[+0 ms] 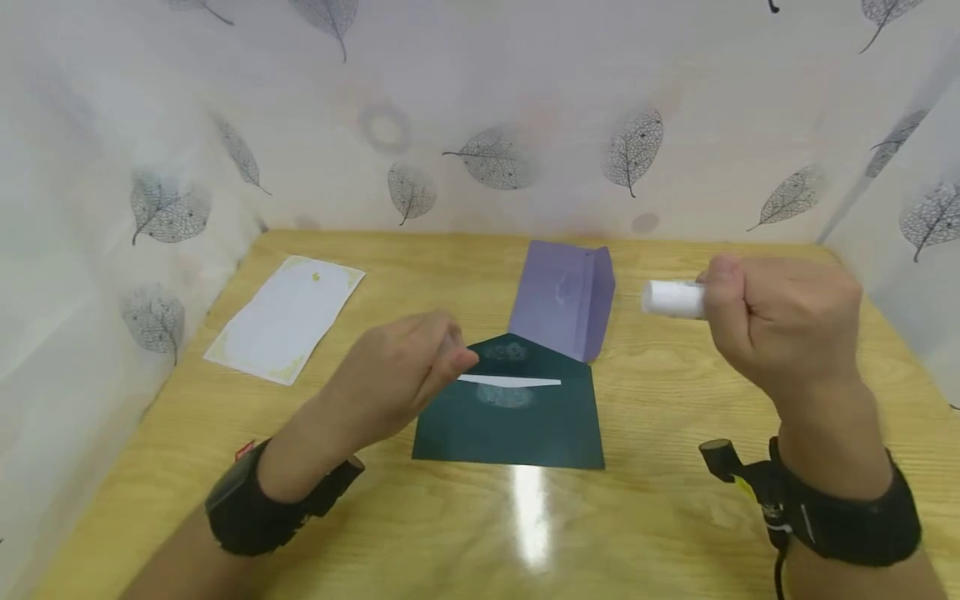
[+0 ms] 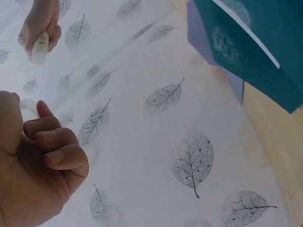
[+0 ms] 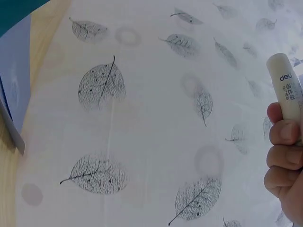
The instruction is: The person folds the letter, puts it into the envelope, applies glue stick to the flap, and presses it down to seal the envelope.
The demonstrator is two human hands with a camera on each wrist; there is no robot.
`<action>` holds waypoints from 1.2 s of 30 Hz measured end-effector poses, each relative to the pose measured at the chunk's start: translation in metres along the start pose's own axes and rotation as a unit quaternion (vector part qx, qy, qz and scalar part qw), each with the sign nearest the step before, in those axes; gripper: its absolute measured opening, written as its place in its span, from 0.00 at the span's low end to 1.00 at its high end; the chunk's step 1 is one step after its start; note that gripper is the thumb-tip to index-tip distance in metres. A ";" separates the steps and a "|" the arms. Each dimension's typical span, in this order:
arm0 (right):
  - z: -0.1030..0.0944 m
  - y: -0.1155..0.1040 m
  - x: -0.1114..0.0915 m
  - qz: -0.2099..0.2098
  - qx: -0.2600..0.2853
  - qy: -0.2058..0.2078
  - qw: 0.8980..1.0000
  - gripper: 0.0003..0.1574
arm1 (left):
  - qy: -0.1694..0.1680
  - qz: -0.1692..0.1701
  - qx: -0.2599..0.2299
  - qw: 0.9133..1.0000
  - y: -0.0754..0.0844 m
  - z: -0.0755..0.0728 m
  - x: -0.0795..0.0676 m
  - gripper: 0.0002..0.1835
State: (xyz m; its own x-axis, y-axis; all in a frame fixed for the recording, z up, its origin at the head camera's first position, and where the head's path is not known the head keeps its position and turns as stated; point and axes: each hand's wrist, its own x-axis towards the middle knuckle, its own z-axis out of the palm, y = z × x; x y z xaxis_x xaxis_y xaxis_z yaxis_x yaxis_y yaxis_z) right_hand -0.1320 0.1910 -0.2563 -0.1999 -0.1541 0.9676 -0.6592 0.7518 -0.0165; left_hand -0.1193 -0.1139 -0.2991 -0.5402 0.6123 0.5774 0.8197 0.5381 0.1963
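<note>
My right hand (image 1: pixel 787 321) grips a white glue stick (image 1: pixel 673 299), held above the right side of the table; its printed label shows in the right wrist view. My left hand (image 1: pixel 405 371), raised over the left part of a dark green envelope (image 1: pixel 510 433), pinches a small clear cap (image 2: pixel 29 109) between thumb and fingers. Most of that cap is hidden by the hand. The envelope lies with its pointed flap open away from me. Whitish glue smears (image 1: pixel 504 396) mark flap and body, and a white paper edge (image 1: pixel 517 382) shows at the opening.
Behind the green envelope lies a purple envelope (image 1: pixel 551 292), partly covered by the green flap. A white card with gold corners (image 1: pixel 288 317) is at the table's back left. Leaf-printed cloth (image 1: pixel 540 100) hangs around the wooden table (image 1: pixel 637 533). A small red item (image 1: pixel 244 450) lies near my left wrist.
</note>
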 end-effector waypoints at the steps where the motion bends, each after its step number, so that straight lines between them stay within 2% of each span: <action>1: -0.001 -0.001 -0.001 0.008 0.002 0.005 1.000 0.27 | -0.007 -0.010 -0.003 1.000 0.000 -0.001 0.000 0.28; 5: 0.000 -0.008 -0.004 -0.007 0.025 -0.032 0.999 0.27 | -0.034 -0.036 -0.012 0.999 -0.003 -0.002 -0.002 0.26; 8: 0.000 -0.011 -0.006 -0.026 0.028 -0.075 0.996 0.27 | -0.044 -0.056 -0.017 0.997 -0.011 -0.001 -0.004 0.20; 11: 0.001 -0.013 -0.008 -0.042 0.038 -0.130 0.990 0.28 | -0.065 -0.068 0.003 0.996 -0.024 0.000 -0.005 0.15; 14: 0.001 -0.013 -0.011 -0.046 0.047 -0.181 0.981 0.26 | -0.092 -0.073 0.044 0.992 -0.035 0.001 -0.005 0.14; 17: 0.001 -0.012 -0.014 -0.031 0.050 -0.222 0.973 0.23 | -0.108 -0.089 0.070 0.988 -0.043 0.003 -0.004 0.19; 19: 0.001 -0.013 -0.015 -0.014 0.053 -0.249 0.967 0.22 | -0.123 -0.107 0.081 0.983 -0.048 0.003 -0.005 0.18; 23: 0.002 -0.014 -0.016 0.019 0.062 -0.296 0.953 0.19 | -0.191 -0.140 0.115 0.965 -0.059 0.006 -0.009 0.14; 26: 0.001 -0.016 -0.016 0.039 0.071 -0.338 0.938 0.14 | -0.256 -0.165 0.138 0.942 -0.068 0.009 -0.011 0.13; 29: -0.001 -0.018 -0.014 0.055 0.080 -0.377 0.921 0.08 | -0.307 -0.188 0.138 0.923 -0.076 0.012 -0.014 0.11; 33: -0.001 -0.020 -0.013 0.050 0.085 -0.403 0.910 0.17 | -0.354 -0.216 0.130 0.901 -0.084 0.015 -0.017 0.10; 36: 0.000 -0.020 -0.013 0.040 0.092 -0.404 0.909 0.20 | -0.375 -0.233 0.130 0.888 -0.089 0.017 -0.020 0.12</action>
State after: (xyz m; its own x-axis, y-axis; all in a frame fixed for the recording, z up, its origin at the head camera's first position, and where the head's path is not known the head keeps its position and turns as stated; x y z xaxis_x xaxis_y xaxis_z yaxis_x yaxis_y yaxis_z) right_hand -0.1164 0.1778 -0.2688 -0.6707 -0.5804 0.4618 -0.7144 0.6728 -0.1920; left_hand -0.1848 -0.1642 -0.3412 -0.8638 0.4490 -0.2286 0.4551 0.8900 0.0288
